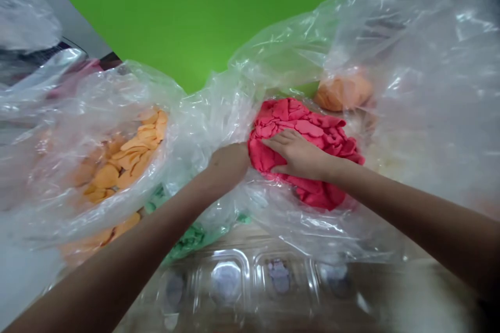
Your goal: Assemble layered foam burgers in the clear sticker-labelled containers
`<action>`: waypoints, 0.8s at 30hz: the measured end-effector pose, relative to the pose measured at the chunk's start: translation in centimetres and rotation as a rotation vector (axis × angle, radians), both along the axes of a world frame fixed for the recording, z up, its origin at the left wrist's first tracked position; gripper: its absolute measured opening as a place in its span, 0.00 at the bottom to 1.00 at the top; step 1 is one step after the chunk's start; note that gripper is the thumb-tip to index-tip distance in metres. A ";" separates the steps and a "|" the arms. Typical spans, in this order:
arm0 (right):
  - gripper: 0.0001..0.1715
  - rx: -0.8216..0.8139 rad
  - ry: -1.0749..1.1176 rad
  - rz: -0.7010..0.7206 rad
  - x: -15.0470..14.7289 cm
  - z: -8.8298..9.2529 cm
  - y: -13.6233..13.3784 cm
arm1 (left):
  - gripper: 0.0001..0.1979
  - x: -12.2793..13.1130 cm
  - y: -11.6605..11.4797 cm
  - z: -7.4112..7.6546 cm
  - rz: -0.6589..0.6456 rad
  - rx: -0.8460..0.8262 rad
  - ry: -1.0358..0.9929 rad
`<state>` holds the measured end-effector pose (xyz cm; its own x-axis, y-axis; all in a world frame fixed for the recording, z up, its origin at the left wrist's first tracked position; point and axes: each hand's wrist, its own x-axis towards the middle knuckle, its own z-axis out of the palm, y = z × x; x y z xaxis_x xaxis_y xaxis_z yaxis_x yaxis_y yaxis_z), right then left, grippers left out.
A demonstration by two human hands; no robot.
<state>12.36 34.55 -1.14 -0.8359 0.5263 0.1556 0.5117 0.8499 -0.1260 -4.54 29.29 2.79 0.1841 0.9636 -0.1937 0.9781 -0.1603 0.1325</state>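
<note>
A heap of red flat pieces (pixel 312 130) lies inside an open clear plastic bag (pixel 390 114) in the middle. My right hand (pixel 299 153) rests on top of the red heap, its fingers together and curled over the pieces. My left hand (pixel 228 164) is closed in a fist on the rim of that clear bag, just left of the red heap.
A second clear bag (pixel 78 130) at the left holds orange flat pieces (pixel 128 156). Green pieces (pixel 191 237) show in plastic below it. More orange material (pixel 344 92) sits behind the red heap. A clear moulded tray (pixel 250 281) lies near me. A green surface (pixel 187 15) fills the back.
</note>
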 end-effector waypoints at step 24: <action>0.42 -0.066 0.088 -0.225 2.3 0.7 0.5 | 0.11 -1.2 0.4 -1.7 0.013 -0.015 -0.398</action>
